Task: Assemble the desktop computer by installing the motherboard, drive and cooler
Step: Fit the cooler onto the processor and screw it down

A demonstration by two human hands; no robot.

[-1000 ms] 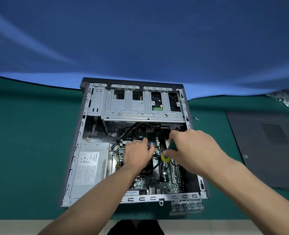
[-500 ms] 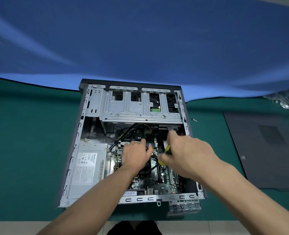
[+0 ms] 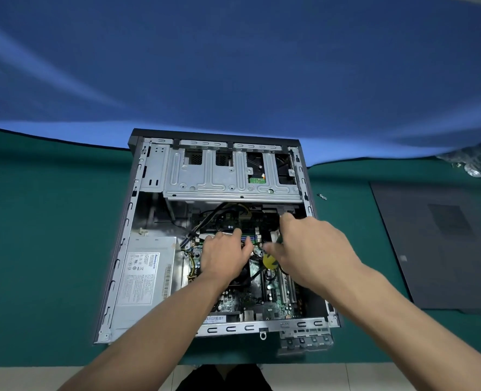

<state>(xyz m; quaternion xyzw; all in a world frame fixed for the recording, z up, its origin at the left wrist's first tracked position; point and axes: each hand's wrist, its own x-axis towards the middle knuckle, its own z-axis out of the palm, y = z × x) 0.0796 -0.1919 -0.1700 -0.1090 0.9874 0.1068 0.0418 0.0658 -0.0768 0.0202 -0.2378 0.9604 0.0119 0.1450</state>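
Motherboard [image 3: 276,309] lies flat inside open case [image 3: 115,277] (green).

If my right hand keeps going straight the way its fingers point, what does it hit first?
Probably the black bracket at the lower edge of the metal drive cage. The right hand, gripping a yellow-handled screwdriver, points away toward it. Depth is unclear, so it might pass beneath.

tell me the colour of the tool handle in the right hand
Yellow and green handle, head view.

Two bare forearms, no sleeves. Left hand [image 3: 224,256] and right hand [image 3: 311,249] ungloved. No rings or watch visible.
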